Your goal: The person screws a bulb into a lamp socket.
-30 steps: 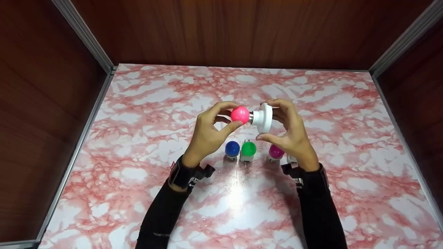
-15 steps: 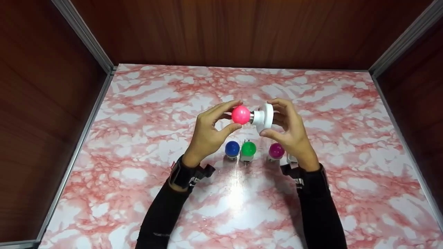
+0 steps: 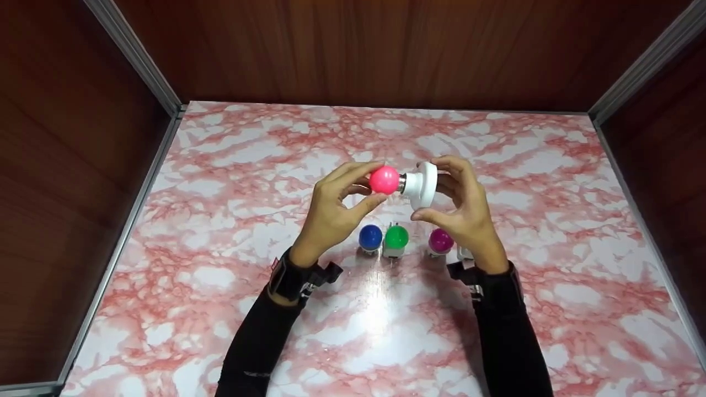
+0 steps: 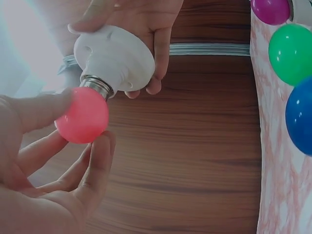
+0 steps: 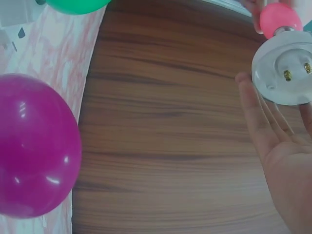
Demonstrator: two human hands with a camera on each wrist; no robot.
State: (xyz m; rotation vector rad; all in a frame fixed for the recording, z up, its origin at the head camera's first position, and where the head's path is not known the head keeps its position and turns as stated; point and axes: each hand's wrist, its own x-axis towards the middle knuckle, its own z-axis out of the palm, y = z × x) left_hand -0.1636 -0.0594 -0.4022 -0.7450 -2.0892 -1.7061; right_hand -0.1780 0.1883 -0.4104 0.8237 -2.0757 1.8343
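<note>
My left hand [image 3: 333, 209] pinches a round pink light bulb [image 3: 384, 180] between thumb and fingertips, above the table. The bulb's metal cap [image 4: 97, 85] sits in the mouth of a white lamp holder [image 3: 423, 184], with part of the metal showing. My right hand [image 3: 468, 207] grips the holder's wide round base by its rim, thumb at the near side and fingers at the far side. Bulb and holder lie sideways in one line. In the right wrist view, brass-coloured terminals show on the back of the holder base [image 5: 273, 90].
Below the hands, a blue bulb [image 3: 370, 237], a green bulb [image 3: 396, 237] and a magenta bulb [image 3: 440, 240] stand on the marbled table [image 3: 231, 309]. A white piece [image 3: 464, 253] is partly hidden by my right wrist. Dark wood panels [image 3: 353, 49] enclose the table's back and sides.
My left fingers opened slightly around the bulb, then closed on it again. My right thumb shifted along the holder's rim. Bulb and holder moved slightly right and away from me.
</note>
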